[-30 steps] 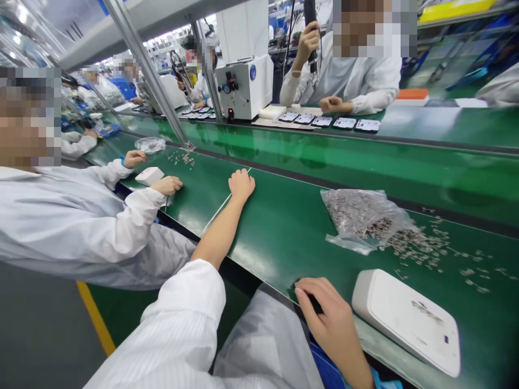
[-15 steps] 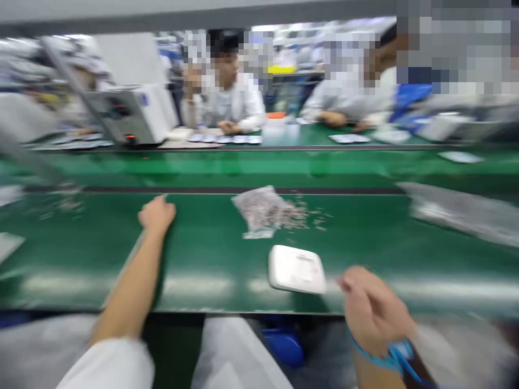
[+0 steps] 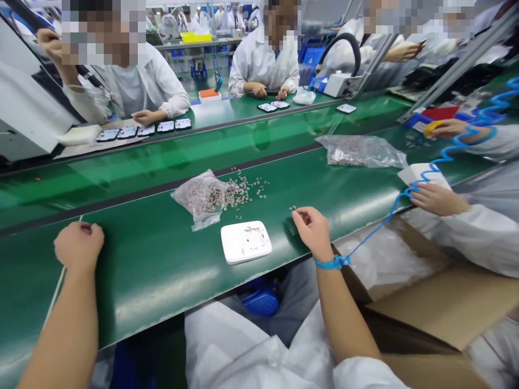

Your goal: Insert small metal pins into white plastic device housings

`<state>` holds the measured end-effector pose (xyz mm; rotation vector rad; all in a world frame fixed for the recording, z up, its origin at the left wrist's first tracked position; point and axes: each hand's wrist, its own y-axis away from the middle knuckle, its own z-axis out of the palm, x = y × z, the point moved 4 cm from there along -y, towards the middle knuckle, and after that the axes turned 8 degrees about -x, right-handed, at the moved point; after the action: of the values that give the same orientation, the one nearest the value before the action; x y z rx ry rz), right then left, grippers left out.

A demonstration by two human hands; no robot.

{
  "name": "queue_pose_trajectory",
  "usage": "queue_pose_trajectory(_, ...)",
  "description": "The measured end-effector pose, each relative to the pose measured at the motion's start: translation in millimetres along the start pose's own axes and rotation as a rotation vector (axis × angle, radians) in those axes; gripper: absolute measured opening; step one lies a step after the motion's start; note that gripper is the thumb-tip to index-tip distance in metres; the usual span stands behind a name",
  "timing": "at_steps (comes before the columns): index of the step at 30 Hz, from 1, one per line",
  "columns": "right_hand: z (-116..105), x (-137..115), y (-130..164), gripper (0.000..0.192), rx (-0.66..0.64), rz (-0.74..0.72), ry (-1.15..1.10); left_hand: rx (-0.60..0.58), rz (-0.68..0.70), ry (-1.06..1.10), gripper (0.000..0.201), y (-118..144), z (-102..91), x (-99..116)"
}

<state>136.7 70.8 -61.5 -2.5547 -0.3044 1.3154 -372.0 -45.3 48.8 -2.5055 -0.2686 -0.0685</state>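
A white plastic housing (image 3: 233, 243) with a rectangular recess lies on the green work surface between my hands. My right hand (image 3: 314, 229) is right of it, thumb and fingers pinched together. Tiny metal pieces (image 3: 292, 207) show at its fingertips; whether they are gripped or lie on the surface, I cannot tell. Behind the housing, a clear bag (image 3: 198, 197) lies open with small metal parts (image 3: 239, 192) spilled from it. My left hand (image 3: 79, 248) is a closed fist on the surface at left. A thin pale strip (image 3: 57, 292) runs beneath or through it.
Another bag of parts (image 3: 357, 151) lies farther right. A co-worker's hand (image 3: 440, 199) rests by a white box (image 3: 425, 175). A coiled blue cord (image 3: 377, 227) runs from my right wristband. An open carton (image 3: 450, 302) stands right of my forearm. Co-workers sit across the belt.
The view has swung right and sharpened. My right hand has moved forward onto the surface, beside the tiny metal pieces. My left hand stays closed, now farther left in view.
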Motion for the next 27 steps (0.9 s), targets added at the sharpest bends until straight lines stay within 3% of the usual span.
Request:
queue_pose_trajectory(2, -4.8, 5.5, -0.3, 0.025, 0.107, 0.018, 0.042, 0.100, -0.009, -0.016, 0.026, 14.7, -4.6, 12.2)
queue_pose_trajectory(3, -5.8, 7.5, -0.8, 0.027, 0.142, 0.016, 0.088, 0.133, 0.014, -0.022, 0.021, 26.4, -4.0, 31.4)
queue_pose_trajectory(6, -1.6, 7.5, -3.4, 0.046, 0.113, -0.013, 0.242, 0.058, 0.276, 0.049, 0.017, 74.2, 6.0, 134.4)
queue_pose_trajectory(8, 3.5, 3.1, -5.2, 0.052, 0.043, -0.020, 0.337, -0.062, 0.441, 0.085, 0.032, 107.7, 15.2, 215.2)
queue_pose_trajectory(9, 5.7, 0.3, -5.9, 0.050, 0.011, -0.018, 0.387, -0.063, 0.433, 0.084, 0.037, 120.7, 18.3, 248.8)
queue_pose_trajectory(11, 8.7, -4.8, -6.8, 0.041, -0.046, -0.010, 0.477, -0.145, 0.387, 0.078, 0.040, 138.7, 29.5, 298.7)
queue_pose_trajectory(13, 10.6, -7.6, -6.9, 0.034, -0.092, -0.022, 0.518, -0.169, 0.364, 0.076, 0.037, 148.4, 39.1, 321.0)
queue_pose_trajectory(16, 10.9, -6.3, -5.5, 0.029, -0.099, -0.077, 0.479, -0.145, 0.488, 0.171, 0.022, 156.0, 43.1, 311.0)
queue_pose_trajectory(19, 9.9, -0.5, -3.1, 0.026, -0.067, -0.111, 0.412, -0.133, 0.560, 0.243, 0.014, 161.9, 30.6, 268.0)
queue_pose_trajectory(23, 9.8, 7.9, -3.0, 0.023, -0.078, -0.085, 0.381, -0.190, 0.403, 0.019, 0.016, 170.3, 8.3, 209.4)
queue_pose_trajectory(27, 8.3, 10.0, -5.0, 0.020, -0.116, -0.088, 0.343, -0.203, 0.255, -0.095, 0.016, 184.3, -2.2, 178.0)
